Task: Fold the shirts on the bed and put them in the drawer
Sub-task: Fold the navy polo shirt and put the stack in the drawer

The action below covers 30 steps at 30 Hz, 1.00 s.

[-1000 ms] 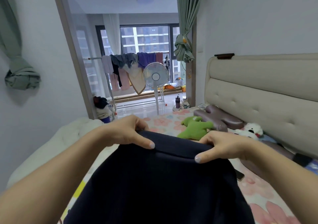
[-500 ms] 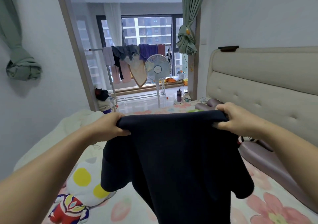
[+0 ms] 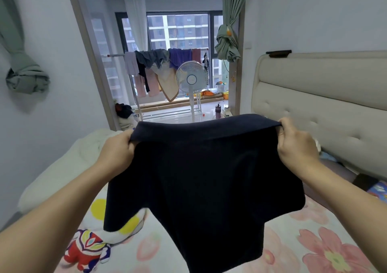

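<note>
the bed (image 3: 314, 249) (floral sheet) lies under a dark shirt (image 3: 201, 180) hanging spread in the air above it. the left hand (image 3: 117, 149) and right hand (image 3: 297, 145) each grip a top corner, fingers curled round the cloth.

Plain dark navy shirt (image 3: 201, 178) fills centre frame, no print showing. Below it, the bed sheet (image 3: 293, 239) is pale, scattered with big pink flowers, yellow-green at the heart. Lower left, a white cloth (image 3: 90, 245) with yellow dots and a red, blue and white cartoon figure. Cream headboard (image 3: 322, 96) at right. Sage-green curtain (image 3: 227, 42) upper right of centre, and another (image 3: 25, 78) at left. Purple, grey and pink laundry (image 3: 180, 54) upper centre, white fan (image 3: 191, 78) just below.
</note>
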Tool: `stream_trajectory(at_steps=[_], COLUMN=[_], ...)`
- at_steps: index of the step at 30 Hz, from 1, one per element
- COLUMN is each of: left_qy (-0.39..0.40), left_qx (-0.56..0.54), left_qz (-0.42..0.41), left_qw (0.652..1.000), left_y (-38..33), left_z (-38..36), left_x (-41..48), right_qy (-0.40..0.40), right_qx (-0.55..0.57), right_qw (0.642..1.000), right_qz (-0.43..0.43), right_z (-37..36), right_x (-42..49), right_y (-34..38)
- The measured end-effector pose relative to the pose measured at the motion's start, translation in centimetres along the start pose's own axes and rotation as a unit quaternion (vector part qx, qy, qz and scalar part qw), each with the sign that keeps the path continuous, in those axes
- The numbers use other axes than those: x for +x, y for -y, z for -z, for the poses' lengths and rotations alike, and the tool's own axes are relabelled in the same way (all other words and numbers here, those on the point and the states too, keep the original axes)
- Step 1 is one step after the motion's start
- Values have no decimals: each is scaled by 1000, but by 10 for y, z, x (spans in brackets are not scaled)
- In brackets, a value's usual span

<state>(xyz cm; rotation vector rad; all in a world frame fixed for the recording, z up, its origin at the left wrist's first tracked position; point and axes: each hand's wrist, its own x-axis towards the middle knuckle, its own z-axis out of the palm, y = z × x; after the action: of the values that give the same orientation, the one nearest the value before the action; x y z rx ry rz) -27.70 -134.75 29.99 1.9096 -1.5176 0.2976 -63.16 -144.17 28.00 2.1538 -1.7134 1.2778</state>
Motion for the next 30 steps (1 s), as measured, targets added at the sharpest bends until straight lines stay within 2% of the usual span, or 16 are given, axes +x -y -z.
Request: stream_trajectory(at_steps=[3,7,9,12,15,18,21,23,25,27,30], left_qy=[-9,39,93,150,165,209,281,310,328,361,416], left_qx=[-32,34,52,58,14,-76,-251,-325,-335,-299,-291], left_qz=[-7,-15,-19,-13,15,66,134,175,194,193,174], left_qw=[999,999,994,987,986,973,916,876,862,862,844], left_y=[9,35,47,55,56,60,69,77,79,69,30], left_z=[1,18,26,34,38,36,39,43,40,25,-10], left_x=[-4,-9,-15,-27,-34,-39,-40,-41,-44,-56,-86], right_qy=[4,6,59,200,223,229,284,314,311,309,352], right_qx=[-4,-69,-36,-28,-44,21,158,290,379,384,314], right_qw=[1000,993,988,963,953,957,943,904,868,868,881], right_qz=[8,95,141,180,202,177,75,-23,-79,-65,30], right_z=[-3,0,6,10,3,-2,0,1,3,6,11], right_x=[-4,-11,-20,-28,-29,-25,-20,-23,-26,-26,-22], right_y=[3,-7,-13,-18,-15,-10,-6,0,11,29,60])
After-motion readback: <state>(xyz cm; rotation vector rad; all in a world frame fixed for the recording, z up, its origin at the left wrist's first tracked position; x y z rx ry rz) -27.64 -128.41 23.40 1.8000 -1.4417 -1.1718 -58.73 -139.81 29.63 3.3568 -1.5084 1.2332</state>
